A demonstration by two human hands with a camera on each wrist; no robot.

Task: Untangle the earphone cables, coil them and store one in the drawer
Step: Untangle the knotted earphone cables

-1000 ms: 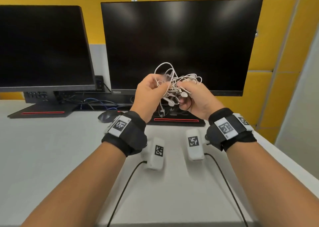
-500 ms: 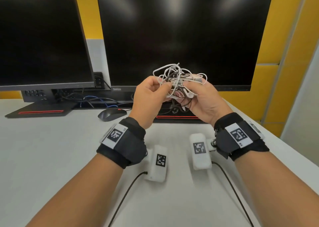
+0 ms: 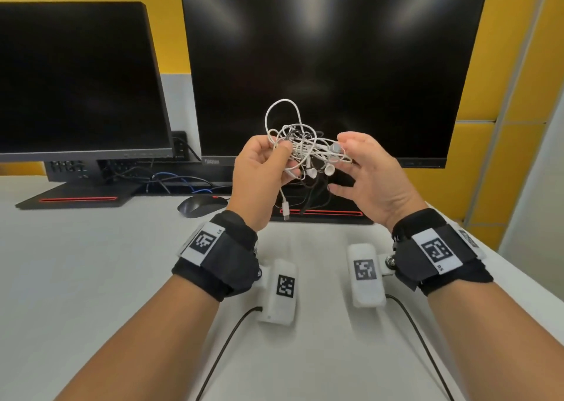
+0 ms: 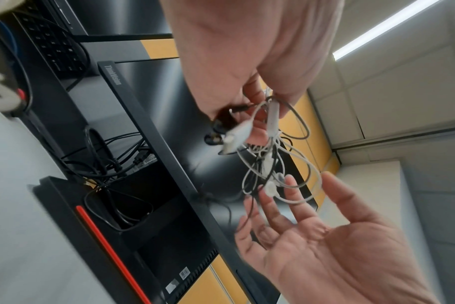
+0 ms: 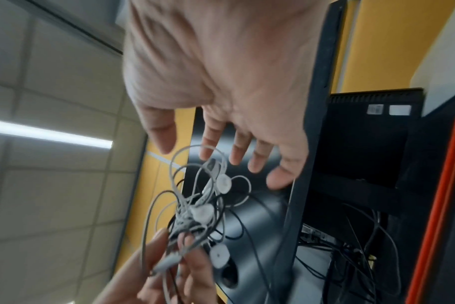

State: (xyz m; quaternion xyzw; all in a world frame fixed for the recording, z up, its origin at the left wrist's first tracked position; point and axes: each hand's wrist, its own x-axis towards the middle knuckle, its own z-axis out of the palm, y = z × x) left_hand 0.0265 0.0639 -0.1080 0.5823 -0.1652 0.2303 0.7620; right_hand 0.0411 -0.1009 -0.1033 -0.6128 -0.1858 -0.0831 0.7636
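A tangle of white and black earphone cables (image 3: pixel 305 150) hangs in the air in front of the centre monitor. My left hand (image 3: pixel 271 159) pinches the tangle's left side between thumb and fingers. A white plug (image 3: pixel 286 213) dangles below it. My right hand (image 3: pixel 361 165) is beside the tangle's right side, palm towards it and fingers spread; its thumb is close to the white inline remote. In the left wrist view the left hand (image 4: pixel 247 61) grips the cables (image 4: pixel 270 160) above the spread right hand (image 4: pixel 338 236). No drawer is in view.
Two dark monitors (image 3: pixel 329 71) (image 3: pixel 76 80) stand at the back of the white table (image 3: pixel 91 278). A black mouse (image 3: pixel 198 205) lies between their bases. Loose cables (image 3: pixel 171 181) run behind. The table's right edge (image 3: pixel 518 275) is near my right wrist.
My right hand has let go of the tangle and spread its fingers. Both hands have risen slightly, and the white plug now hangs free below the left hand.
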